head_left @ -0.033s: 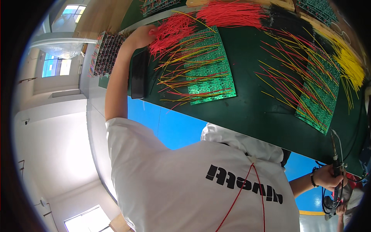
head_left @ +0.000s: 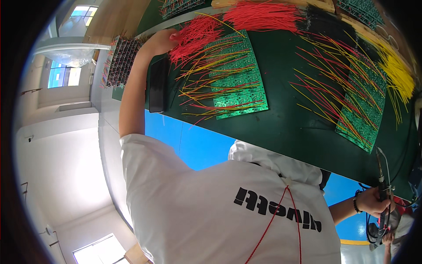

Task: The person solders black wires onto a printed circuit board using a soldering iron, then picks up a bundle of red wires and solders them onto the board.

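My left hand (head_left: 163, 42) is at the far left of the table, its fingers curled in at the edge of a loose heap of red wires (head_left: 198, 35); the fingertips are partly hidden. Beside that heap lies a green circuit board (head_left: 239, 83) with red and yellow wires sticking out to its left. At the lower right, my right hand (head_left: 372, 202) is closed around a soldering iron (head_left: 382, 181), its tip pointing up toward the table. A second green circuit board (head_left: 362, 114), also bristling with red and yellow wires, lies just beyond the iron.
Along the far side are bundles of red wires (head_left: 263, 16), black wires (head_left: 325, 23) and yellow wires (head_left: 398, 72). A black tray-like object (head_left: 158, 86) sits near the left table edge. Stacked boards (head_left: 121, 61) stand farther left. Another person's hand (head_left: 387, 239) shows at lower right.
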